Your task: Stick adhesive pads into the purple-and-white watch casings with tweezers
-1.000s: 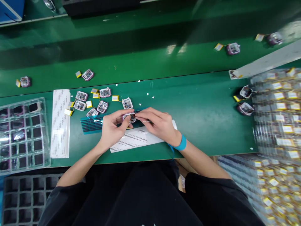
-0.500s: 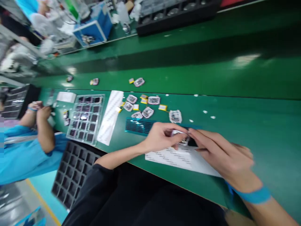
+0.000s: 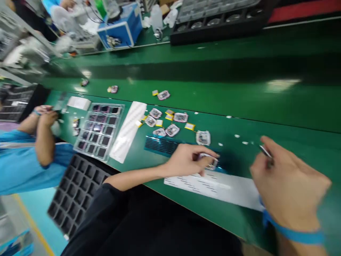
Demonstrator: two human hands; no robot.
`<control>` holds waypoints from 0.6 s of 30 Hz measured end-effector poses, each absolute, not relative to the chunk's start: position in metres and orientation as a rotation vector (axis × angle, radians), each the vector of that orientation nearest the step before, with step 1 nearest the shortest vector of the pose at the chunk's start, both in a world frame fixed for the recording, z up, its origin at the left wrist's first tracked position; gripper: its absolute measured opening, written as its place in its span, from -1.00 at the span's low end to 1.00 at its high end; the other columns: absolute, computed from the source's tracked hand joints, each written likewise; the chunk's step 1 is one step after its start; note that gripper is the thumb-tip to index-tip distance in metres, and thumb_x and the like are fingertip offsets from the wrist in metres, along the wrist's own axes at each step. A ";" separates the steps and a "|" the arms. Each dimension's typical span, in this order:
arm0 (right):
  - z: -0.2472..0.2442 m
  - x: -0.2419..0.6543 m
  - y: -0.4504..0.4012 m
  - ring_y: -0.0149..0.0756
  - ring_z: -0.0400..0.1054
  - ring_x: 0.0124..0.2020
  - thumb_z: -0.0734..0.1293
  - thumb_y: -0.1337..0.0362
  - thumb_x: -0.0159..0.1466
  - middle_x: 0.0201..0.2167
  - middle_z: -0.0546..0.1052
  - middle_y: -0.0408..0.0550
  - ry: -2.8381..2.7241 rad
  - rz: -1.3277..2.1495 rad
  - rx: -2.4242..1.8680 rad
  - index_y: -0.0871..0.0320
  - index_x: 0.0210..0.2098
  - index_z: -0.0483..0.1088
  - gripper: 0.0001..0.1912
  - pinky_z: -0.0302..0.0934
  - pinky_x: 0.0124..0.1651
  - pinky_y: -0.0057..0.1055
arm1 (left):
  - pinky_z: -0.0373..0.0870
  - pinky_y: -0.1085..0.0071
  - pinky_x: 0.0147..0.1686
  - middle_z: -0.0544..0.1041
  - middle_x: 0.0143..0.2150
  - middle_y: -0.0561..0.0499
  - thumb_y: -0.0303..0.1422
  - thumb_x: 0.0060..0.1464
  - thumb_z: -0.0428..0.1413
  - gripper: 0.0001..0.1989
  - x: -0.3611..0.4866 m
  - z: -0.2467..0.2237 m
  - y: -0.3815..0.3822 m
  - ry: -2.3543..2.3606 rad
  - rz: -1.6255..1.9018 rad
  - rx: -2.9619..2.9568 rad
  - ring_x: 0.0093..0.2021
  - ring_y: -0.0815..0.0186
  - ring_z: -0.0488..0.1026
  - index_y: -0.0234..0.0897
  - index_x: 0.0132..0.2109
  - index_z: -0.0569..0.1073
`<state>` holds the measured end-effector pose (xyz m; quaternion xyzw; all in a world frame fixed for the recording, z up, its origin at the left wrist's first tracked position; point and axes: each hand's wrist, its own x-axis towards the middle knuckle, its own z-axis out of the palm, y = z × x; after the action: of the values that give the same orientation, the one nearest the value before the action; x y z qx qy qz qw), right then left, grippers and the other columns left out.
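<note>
My left hand (image 3: 185,160) is closed around a small rounded electronic device (image 3: 212,164) with a pale rim and exposed insides, thumb and fingers pinching its edges. Off to the right, my right hand (image 3: 290,185) is raised over the mat, blurred, its fingers closed on a slim metal tool (image 3: 265,152); its exact kind does not show. Below the left hand lies a white sheet with printed labels (image 3: 231,188). A blue film with dark strips (image 3: 160,145) runs partly behind that hand. Similar opened devices (image 3: 203,138) and yellow-edged batteries (image 3: 190,126) lie beyond.
A clear tray of dark screens (image 3: 97,127) and a white paper strip (image 3: 127,133) lie to the left. A black compartment tray (image 3: 77,192) is at the table's edge. A co-worker's hands (image 3: 46,114) are at far left. A blue box (image 3: 121,28) stands at the back.
My right hand has moved away from the device to the right, and the metal tool in it is now visible. My left hand still holds the device. The view has shifted slightly.
</note>
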<state>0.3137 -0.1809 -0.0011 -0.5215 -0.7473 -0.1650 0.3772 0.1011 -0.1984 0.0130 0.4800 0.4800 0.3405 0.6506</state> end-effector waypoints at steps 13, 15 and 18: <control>0.014 0.305 -0.197 -0.47 0.57 -0.41 0.16 0.61 0.39 -0.14 0.70 -0.16 -2.425 -0.146 -1.054 0.18 0.02 0.51 -0.59 0.32 -0.52 -0.46 | 0.31 0.59 -0.67 0.51 -0.43 0.12 -0.41 0.11 0.19 -0.84 0.100 0.021 -0.194 1.037 0.811 1.077 -0.62 0.43 0.54 -0.31 -0.15 0.42; 0.013 0.305 -0.196 -0.48 0.55 -0.44 0.17 0.59 0.40 -0.18 0.70 -0.17 -2.415 -0.153 -1.070 0.17 -0.02 0.53 -0.62 0.30 -0.54 -0.46 | 0.33 0.59 -0.66 0.49 -0.46 0.14 -0.40 0.11 0.19 -0.85 0.100 0.021 -0.194 1.047 0.798 1.077 -0.62 0.43 0.54 -0.31 -0.16 0.42; 0.011 0.308 -0.195 -0.45 0.55 -0.43 0.17 0.59 0.39 -0.18 0.69 -0.14 -2.400 -0.130 -1.061 0.18 -0.05 0.54 -0.63 0.31 -0.51 -0.47 | 0.40 0.58 -0.63 0.47 -0.50 0.17 -0.40 0.11 0.20 -0.84 0.101 0.021 -0.194 1.056 0.792 1.070 -0.62 0.43 0.54 -0.31 -0.16 0.42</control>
<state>0.3080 -0.1954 0.0112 -0.3907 -0.8834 -0.0478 0.2543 0.1007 -0.1943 0.0209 0.4728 0.4668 0.3500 0.6603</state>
